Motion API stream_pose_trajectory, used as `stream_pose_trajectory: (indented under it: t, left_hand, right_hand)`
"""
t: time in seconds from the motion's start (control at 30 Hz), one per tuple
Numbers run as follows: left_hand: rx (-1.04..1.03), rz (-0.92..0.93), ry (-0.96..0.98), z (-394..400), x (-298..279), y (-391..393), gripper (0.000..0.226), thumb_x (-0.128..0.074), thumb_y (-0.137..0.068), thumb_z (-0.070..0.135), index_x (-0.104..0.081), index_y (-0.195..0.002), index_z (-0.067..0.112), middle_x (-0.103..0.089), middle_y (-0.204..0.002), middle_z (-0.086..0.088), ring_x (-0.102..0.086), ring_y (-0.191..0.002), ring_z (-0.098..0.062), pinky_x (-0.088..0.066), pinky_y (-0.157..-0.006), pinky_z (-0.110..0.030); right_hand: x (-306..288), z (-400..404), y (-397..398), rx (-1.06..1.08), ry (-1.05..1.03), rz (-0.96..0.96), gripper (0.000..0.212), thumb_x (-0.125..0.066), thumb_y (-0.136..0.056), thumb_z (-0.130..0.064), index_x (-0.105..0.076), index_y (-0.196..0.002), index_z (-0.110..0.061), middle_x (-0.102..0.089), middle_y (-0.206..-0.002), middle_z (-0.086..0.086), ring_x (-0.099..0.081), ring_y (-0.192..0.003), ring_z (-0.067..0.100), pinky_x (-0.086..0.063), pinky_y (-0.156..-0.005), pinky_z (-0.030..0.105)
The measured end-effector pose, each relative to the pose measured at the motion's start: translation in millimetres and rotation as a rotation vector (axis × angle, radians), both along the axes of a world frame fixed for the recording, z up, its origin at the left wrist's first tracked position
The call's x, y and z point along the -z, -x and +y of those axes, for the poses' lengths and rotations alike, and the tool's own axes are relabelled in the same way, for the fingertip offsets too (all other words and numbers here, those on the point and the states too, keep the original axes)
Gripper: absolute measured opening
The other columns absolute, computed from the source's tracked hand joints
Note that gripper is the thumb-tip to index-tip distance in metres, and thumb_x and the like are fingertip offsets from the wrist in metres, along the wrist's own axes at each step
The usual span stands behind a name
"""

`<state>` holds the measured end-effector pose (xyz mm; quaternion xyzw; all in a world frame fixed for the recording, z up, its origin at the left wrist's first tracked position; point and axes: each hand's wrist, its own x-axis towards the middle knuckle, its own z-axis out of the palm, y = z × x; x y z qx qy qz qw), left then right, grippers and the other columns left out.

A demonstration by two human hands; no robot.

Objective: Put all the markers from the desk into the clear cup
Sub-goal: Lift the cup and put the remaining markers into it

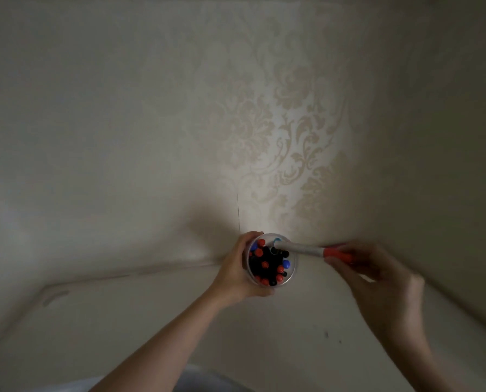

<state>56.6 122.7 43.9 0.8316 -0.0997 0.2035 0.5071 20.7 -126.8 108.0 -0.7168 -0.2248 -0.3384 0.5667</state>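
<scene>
Against the damask wallpaper (292, 131), I see my left hand (237, 274) gripping the clear cup (291, 274) of markers; right hand (377, 275), beside it, pinches a red-capped marker (307, 248) angled into the cup's rim.

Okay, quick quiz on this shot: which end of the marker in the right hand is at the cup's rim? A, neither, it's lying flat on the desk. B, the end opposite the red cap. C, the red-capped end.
B: the right hand pinches the marker by its red-capped end, while the opposite end sits at the rim of the clear cup, which the left hand grips.
</scene>
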Motion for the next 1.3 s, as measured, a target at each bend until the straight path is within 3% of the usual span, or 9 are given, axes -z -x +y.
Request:
stream_pose_trajectory:
  t: [0.37,0.6,0.73,0.83,0.97,1.1,1.17,1.23,1.3]
  left_hand:
    - [0.006,-0.031,-0.004,-4.4,-0.3,12.8,0.102,-0.097,-0.049,0.009,-0.043,-0.134,0.028,-0.055,-0.133,0.007,-0.058,-0.124,-0.014,-0.054,-0.1,-0.037]
    - [0.014,-0.011,-0.011,-3.8,-3.7,16.6,0.101,-0.096,-0.05,0.008,-0.042,-0.133,0.03,-0.058,-0.13,0.01,-0.06,-0.121,-0.011,-0.054,-0.098,-0.03]
    - [0.03,0.01,0.03,1.2,-4.8,17.3,0.101,-0.095,-0.05,0.003,-0.043,-0.133,0.028,-0.056,-0.132,0.007,-0.058,-0.123,-0.012,-0.054,-0.099,-0.033]
    - [0.034,0.026,0.009,-1.7,-6.8,17.5,0.103,-0.096,-0.049,0.007,-0.042,-0.134,0.03,-0.056,-0.132,0.008,-0.058,-0.123,-0.011,-0.054,-0.1,-0.034]
    - [0.023,0.046,0.017,-0.9,-9.8,17.8,0.102,-0.096,-0.048,0.01,-0.043,-0.131,0.037,-0.057,-0.13,0.016,-0.058,-0.123,-0.008,-0.056,-0.098,-0.036]
    - [0.012,0.058,0.058,6.3,-10.3,16.1,0.101,-0.095,-0.05,0.002,-0.043,-0.132,0.031,-0.056,-0.13,0.013,-0.058,-0.123,-0.007,-0.056,-0.098,-0.036]
    - [0.012,0.06,0.085,8.5,-9.4,14.9,0.099,-0.093,-0.053,-0.002,-0.044,-0.132,0.029,-0.056,-0.13,0.011,-0.058,-0.122,-0.005,-0.056,-0.095,-0.029]
    - [0.015,0.058,0.103,9.3,-8.9,12.5,0.099,-0.093,-0.053,-0.004,-0.043,-0.133,0.027,-0.055,-0.132,0.008,-0.057,-0.123,-0.005,-0.055,-0.093,-0.025]
    - [0.01,0.056,0.093,9.4,-9.1,8.7,0.099,-0.094,-0.053,-0.002,-0.043,-0.134,0.025,-0.055,-0.132,0.009,-0.056,-0.125,-0.008,-0.055,-0.096,-0.028]
  right_hand:
    - [5.1,55.2,-33.7,0.116,0.387,-0.315,0.009,-0.076,-0.077,-0.01,-0.073,-0.085,-0.009,-0.066,-0.087,0.003,-0.063,-0.068,0.012,-0.054,-0.061,0.024]
    - [23.4,80.3,-33.6,0.099,0.397,-0.168,0.018,-0.067,-0.084,-0.013,-0.068,-0.103,-0.012,-0.064,-0.096,0.001,-0.065,-0.075,0.015,-0.056,-0.062,0.028]
    - [23.8,80.7,-38.7,0.212,0.438,-0.245,0.005,-0.072,-0.079,-0.019,-0.068,-0.083,-0.019,-0.068,-0.084,-0.005,-0.062,-0.07,0.015,-0.051,-0.05,0.032]
    - [27.1,84.5,-50.4,0.333,0.548,-0.301,0.004,-0.07,-0.078,-0.022,-0.073,-0.079,-0.024,-0.066,-0.089,-0.002,-0.057,-0.074,0.02,-0.045,-0.056,0.031]
    - [36.2,88.5,-45.6,0.424,0.699,-0.137,0.016,-0.055,-0.089,-0.038,-0.071,-0.091,-0.035,-0.056,-0.107,0.003,-0.048,-0.09,0.023,-0.038,-0.073,0.037]
    - [20.7,58.0,-59.1,0.2,0.284,0.004,0.037,-0.038,-0.095,-0.038,-0.072,-0.096,-0.023,-0.051,-0.108,-0.001,-0.054,-0.09,0.015,-0.044,-0.08,0.036]
    - [30.4,31.2,-91.2,0.225,0.194,0.031,0.026,-0.046,-0.095,-0.021,-0.07,-0.098,-0.013,-0.056,-0.105,0.005,-0.06,-0.081,0.015,-0.045,-0.076,0.027]
    - [55.8,7.4,-128.3,0.292,0.377,0.181,0.025,-0.055,-0.087,-0.009,-0.062,-0.111,-0.011,-0.057,-0.115,0.014,-0.061,-0.096,0.024,-0.047,-0.082,0.031]
    - [87.6,-13.4,-161.0,0.293,0.728,0.409,0.049,-0.057,-0.084,-0.01,-0.045,-0.132,-0.011,-0.048,-0.134,0.016,-0.05,-0.119,0.032,-0.044,-0.094,0.04]
